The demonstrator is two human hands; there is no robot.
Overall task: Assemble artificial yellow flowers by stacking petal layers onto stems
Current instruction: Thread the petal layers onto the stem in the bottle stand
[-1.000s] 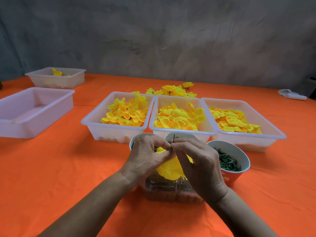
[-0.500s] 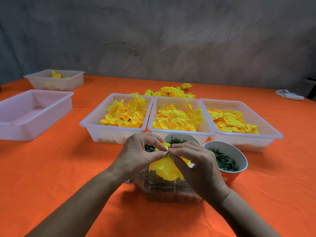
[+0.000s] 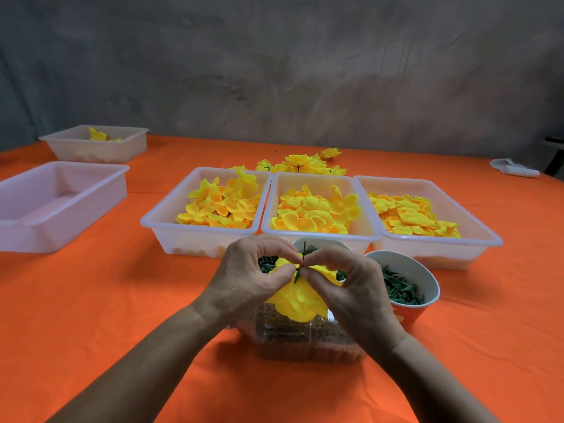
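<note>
The yellow flower (image 3: 297,296) hangs between my two hands, above a clear plastic container (image 3: 305,340) that sits on the orange surface (image 3: 122,300). Its thin green stem (image 3: 302,261) runs up through the middle of the petals and pokes out above my fingertips, tilted slightly. My left hand (image 3: 247,282) pinches the petal layer at the stem from the left side, thumb and forefinger curled and meeting at the stem. My right hand (image 3: 351,288) pinches from the right, its fingers curled the same way, tips touching the stem just opposite the left ones. The bulk of the petals droops below both pinches, toward my wrists.

Just behind my hands stand paper cups of green parts: one (image 3: 403,282) beside my right hand, another (image 3: 320,244) directly behind the stem, a third mostly hidden by my left hand. Behind these, three white trays stand side by side, rims touching: left tray (image 3: 158,221), middle tray (image 3: 308,176), right tray (image 3: 488,236), each holding loose yellow petals. Beyond them lies a cluster of finished flowers (image 3: 302,163). Well off to the left are a large white tray (image 3: 61,190) and, farther back, a smaller tray (image 3: 94,145) with a yellow piece inside. A white object (image 3: 512,168) lies at the far right edge; I cannot tell what it is.
</note>
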